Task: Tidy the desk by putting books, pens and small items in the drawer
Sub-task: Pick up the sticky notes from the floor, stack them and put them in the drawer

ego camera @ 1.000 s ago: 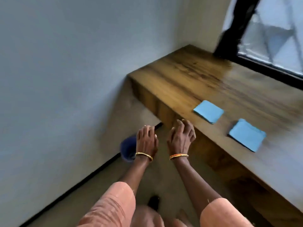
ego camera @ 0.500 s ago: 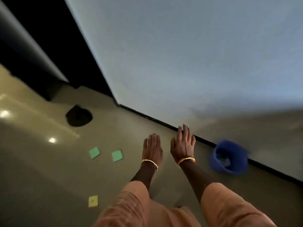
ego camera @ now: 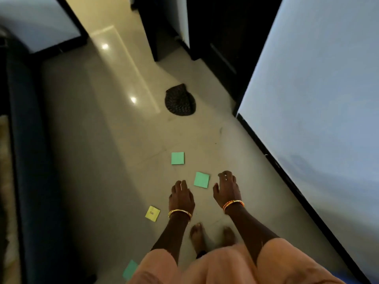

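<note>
Four small square paper notes lie flat on the pale tiled floor (ego camera: pixel 102 160). The nearest green note (ego camera: pixel 201 179) shows in the gap between the two hands, just past the fingertips of both; neither hand touches it, as far as the view shows. A second green note (ego camera: pixel 177 158) lies a little farther out, ahead of the left hand. A yellow note (ego camera: pixel 152 213) with a small dark mark on it lies just to the left of the left wrist. A third green note (ego camera: pixel 130 269) sits back toward the body, left of the left forearm, partly cut off by the peach-coloured sleeve (ego camera: pixel 155 265).

The left hand (ego camera: pixel 181 198) is held palm down over the floor, fingers loosely extended and close together, holding nothing. The right hand (ego camera: pixel 226 188) is also palm down and empty, its fingers curled slightly downward and the thumb spread to the left. Each wrist wears a gold bangle.

Below the hands, between the forearms, the person's bare feet (ego camera: pixel 198 235) stand on the floor.

Well beyond the hands a dark round woven mat (ego camera: pixel 180 100) lies on the tiles. To the right of the right hand runs a pale wall (ego camera: pixel 317 99) with a dark skirting strip along its foot. Far to the left stands a dark blue piece of furniture (ego camera: pixel 30 160).
</note>
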